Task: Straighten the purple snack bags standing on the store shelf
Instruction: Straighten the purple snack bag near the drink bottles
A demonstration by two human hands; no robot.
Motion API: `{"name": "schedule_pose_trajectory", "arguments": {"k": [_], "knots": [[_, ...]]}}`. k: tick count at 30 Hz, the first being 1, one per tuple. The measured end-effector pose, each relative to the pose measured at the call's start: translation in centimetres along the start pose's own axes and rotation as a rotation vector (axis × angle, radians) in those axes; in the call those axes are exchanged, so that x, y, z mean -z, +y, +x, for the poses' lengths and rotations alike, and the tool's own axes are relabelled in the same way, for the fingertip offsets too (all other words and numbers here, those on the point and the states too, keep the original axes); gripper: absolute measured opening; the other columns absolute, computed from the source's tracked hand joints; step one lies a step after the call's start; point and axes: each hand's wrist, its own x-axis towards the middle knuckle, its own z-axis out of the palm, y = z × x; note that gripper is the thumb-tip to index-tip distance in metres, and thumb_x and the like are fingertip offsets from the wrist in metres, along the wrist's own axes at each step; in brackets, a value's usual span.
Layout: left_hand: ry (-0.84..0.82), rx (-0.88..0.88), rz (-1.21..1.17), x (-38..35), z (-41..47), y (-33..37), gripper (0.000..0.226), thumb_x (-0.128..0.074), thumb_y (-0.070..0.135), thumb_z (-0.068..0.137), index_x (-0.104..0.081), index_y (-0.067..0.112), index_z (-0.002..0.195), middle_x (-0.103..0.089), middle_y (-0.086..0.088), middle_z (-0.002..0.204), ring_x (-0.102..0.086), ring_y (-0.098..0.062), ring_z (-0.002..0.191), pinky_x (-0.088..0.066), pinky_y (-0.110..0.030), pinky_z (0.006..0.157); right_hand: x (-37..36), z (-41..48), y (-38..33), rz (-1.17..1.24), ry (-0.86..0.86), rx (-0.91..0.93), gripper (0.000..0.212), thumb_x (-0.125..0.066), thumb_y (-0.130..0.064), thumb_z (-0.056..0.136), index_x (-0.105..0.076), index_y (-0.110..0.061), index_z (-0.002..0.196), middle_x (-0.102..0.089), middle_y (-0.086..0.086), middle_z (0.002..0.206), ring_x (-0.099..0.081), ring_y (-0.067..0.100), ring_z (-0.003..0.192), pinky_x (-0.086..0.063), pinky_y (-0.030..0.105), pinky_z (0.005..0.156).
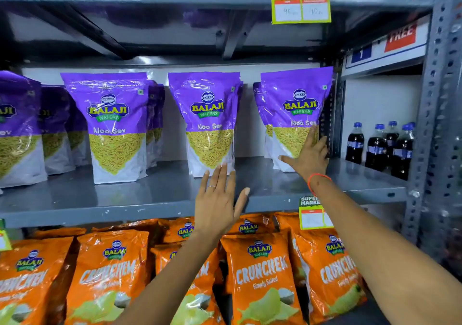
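Purple snack bags [209,122] stand upright in spaced stacks on grey shelf [125,197], bare front edge. Left hand [218,199] open, fingertips at middle bag's base. Right hand [310,157] spread flat against rightmost bag [295,110].

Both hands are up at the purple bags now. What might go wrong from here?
1. The right hand presses low on the rightmost purple bag, which leans right; a push may tip it onto the upright post.
2. The left hand may knock the middle purple bag backward.
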Motion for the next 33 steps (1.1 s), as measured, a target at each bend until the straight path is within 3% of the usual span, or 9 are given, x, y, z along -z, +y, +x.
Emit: {"name": "schedule_pose_trajectory", "arguments": {"k": [4, 11, 33], "knots": [[0.047, -0.001, 0.043, -0.2, -1.1, -0.7, 0.065, -0.025, 0.051, 0.1, -0.068, 0.004, 0.117, -0.066, -0.019, 0.122, -0.061, -0.031, 0.115, -0.032, -0.043, 0.107, -0.4, 0.6, -1.3, 0.072, -0.004, -0.029, 0.135, -0.085, -0.047, 0.059, 0.011, -0.017, 0.15, -0.015, 0.035, 0.15, -0.027, 0.049, 0.135, -0.035, 0.064, 0.104], [0.141, -0.036, 0.032, 0.1, -0.9, -0.8, 0.065, -0.022, 0.05, 0.101, -0.068, 0.006, 0.117, -0.066, -0.017, 0.123, -0.063, -0.03, 0.112, -0.043, -0.042, 0.101, -0.4, 1.0, -0.9, 0.174, 0.083, -0.057, 0.138, -0.088, -0.038, 0.058, 0.013, -0.015, 0.15, -0.039, 0.032, 0.131, -0.044, 0.047, 0.119, -0.043, 0.059, 0.095], [0.119, -0.053, 0.008, 0.4, -0.9, -0.7, 0.064, -0.026, 0.048, 0.1, -0.068, 0.003, 0.117, -0.067, -0.019, 0.119, -0.065, -0.032, 0.11, -0.046, -0.043, 0.098, 4.4, -4.6, 0.9, 0.167, 0.186, -0.04, 0.138, -0.085, -0.052, 0.055, 0.008, -0.017, 0.151, -0.04, 0.026, 0.139, -0.044, 0.044, 0.125, -0.043, 0.058, 0.097]]}}
